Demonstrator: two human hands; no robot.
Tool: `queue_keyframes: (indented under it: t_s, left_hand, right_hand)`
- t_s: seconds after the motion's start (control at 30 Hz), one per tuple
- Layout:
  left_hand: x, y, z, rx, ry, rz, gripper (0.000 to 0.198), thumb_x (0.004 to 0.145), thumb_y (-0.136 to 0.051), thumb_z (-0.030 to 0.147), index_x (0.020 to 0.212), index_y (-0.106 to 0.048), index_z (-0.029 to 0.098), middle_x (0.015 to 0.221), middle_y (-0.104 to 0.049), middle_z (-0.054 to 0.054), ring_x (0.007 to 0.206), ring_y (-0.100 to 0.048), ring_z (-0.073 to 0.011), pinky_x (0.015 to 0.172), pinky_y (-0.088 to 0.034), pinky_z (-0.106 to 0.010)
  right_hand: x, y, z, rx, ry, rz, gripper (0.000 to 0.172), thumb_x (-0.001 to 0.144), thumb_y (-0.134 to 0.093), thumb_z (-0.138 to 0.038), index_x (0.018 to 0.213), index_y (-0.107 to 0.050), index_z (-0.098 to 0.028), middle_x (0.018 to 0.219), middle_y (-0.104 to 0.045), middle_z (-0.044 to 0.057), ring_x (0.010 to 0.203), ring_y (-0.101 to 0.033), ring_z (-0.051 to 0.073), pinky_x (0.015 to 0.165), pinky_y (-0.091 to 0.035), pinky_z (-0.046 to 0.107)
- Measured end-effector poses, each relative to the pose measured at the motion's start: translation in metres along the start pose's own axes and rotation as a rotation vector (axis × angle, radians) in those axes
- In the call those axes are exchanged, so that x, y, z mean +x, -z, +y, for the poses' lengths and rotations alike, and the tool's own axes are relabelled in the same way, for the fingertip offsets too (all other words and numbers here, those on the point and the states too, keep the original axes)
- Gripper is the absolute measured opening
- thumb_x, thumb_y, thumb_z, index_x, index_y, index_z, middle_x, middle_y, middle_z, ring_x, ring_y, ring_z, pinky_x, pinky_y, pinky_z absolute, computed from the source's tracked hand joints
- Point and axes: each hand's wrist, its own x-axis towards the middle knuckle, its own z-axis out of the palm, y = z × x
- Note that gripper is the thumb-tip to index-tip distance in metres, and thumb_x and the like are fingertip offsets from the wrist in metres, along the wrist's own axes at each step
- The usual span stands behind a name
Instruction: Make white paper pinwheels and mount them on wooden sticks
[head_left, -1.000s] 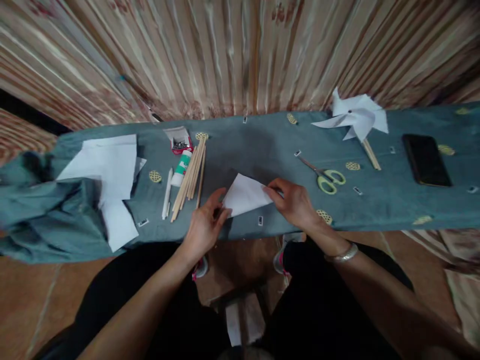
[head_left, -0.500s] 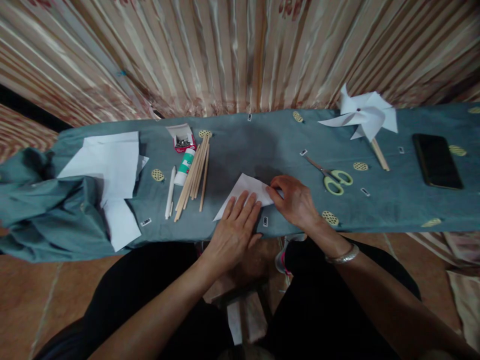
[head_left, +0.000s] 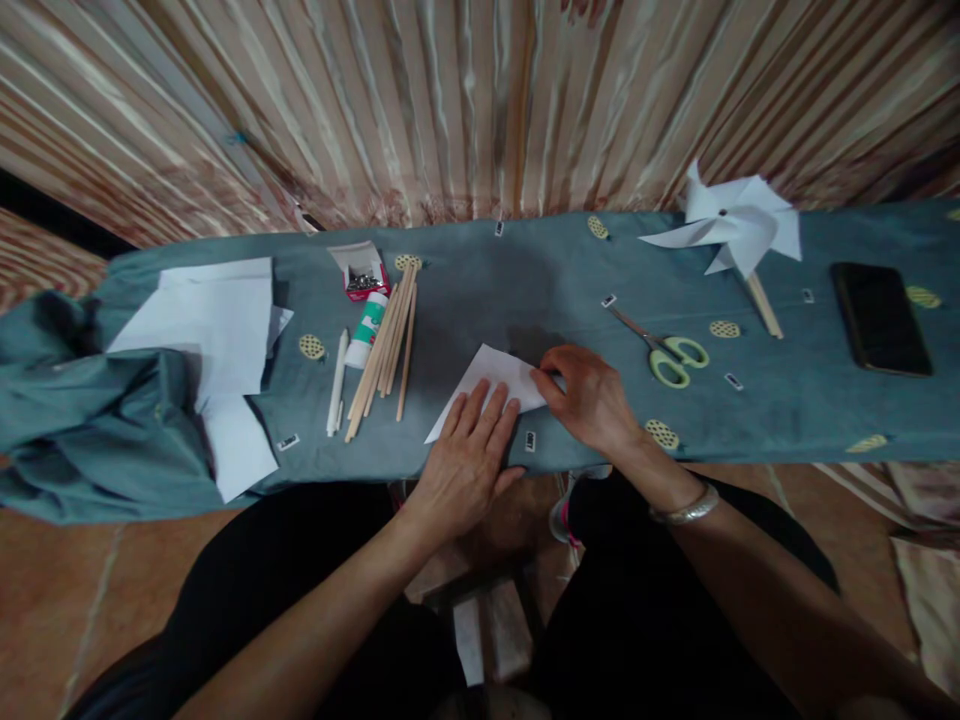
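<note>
A folded white paper triangle (head_left: pixel 491 372) lies on the blue-grey cloth (head_left: pixel 525 280) near the table's front edge. My left hand (head_left: pixel 469 462) rests flat on the paper's lower part, fingers stretched out. My right hand (head_left: pixel 592 398) is curled, its fingertips pressing the paper's right corner against the cloth. A silver bangle is on my right wrist.
Green-handled scissors (head_left: pixel 664 352) lie to the right, a white paper pinwheel (head_left: pixel 731 228) and a black phone (head_left: pixel 881 318) farther right. On the left are wooden sticks (head_left: pixel 382 350), a glue stick (head_left: pixel 366 330), a pin box (head_left: pixel 361 272), a white pen (head_left: pixel 335 385) and white sheets (head_left: pixel 214 330).
My left hand moved from the paper's left edge onto the paper and flattened on it. My right hand stayed on the right corner.
</note>
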Motion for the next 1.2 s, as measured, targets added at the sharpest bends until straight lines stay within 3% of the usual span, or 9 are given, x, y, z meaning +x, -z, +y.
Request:
queue_keyframes:
  t_s: [0.43,0.53,0.7,1.2]
  left_hand:
    - [-0.001,-0.004,-0.001,-0.003,0.001,-0.019,0.076,0.092,-0.057,0.049,0.150,-0.030,0.007,0.158,-0.032,-0.023,0.149,-0.020,-0.0389,0.118,-0.028,-0.055]
    - [-0.001,-0.003,-0.001,0.006,0.001,-0.027,0.076,0.091,-0.059,0.047,0.149,-0.032,0.006,0.157,-0.033,-0.023,0.148,-0.022,-0.0400,0.118,-0.028,-0.055]
    - [0.000,-0.001,-0.001,0.021,-0.005,-0.052,0.077,0.090,-0.062,0.044,0.149,-0.032,0.005,0.158,-0.031,-0.024,0.148,-0.021,-0.0406,0.118,-0.027,-0.056]
    - [0.000,-0.007,-0.002,0.075,-0.015,-0.063,0.078,0.091,-0.059,0.044,0.149,-0.029,0.001,0.158,-0.028,-0.027,0.149,-0.017,-0.0402,0.118,-0.025,-0.056]
  right_hand:
    - [0.000,0.002,-0.005,-0.067,-0.010,-0.025,0.019,0.093,-0.052,-0.025,0.078,-0.062,-0.019,0.085,-0.069,0.010,0.085,-0.063,0.026,0.083,-0.046,0.039]
    - [-0.006,0.004,-0.008,-0.066,0.010,-0.014,0.017,0.091,-0.055,-0.030,0.092,-0.064,-0.017,0.097,-0.071,0.012,0.094,-0.064,0.029,0.089,-0.046,0.043]
    - [-0.021,0.004,-0.010,0.013,0.058,0.005,0.044,0.088,-0.058,-0.041,0.122,-0.058,-0.014,0.131,-0.061,0.020,0.120,-0.056,0.036,0.099,-0.046,0.052]
    - [-0.024,0.000,-0.012,0.004,-0.002,-0.015,0.053,0.080,-0.064,-0.040,0.126,-0.056,-0.013,0.137,-0.057,0.021,0.125,-0.052,0.038,0.103,-0.042,0.056]
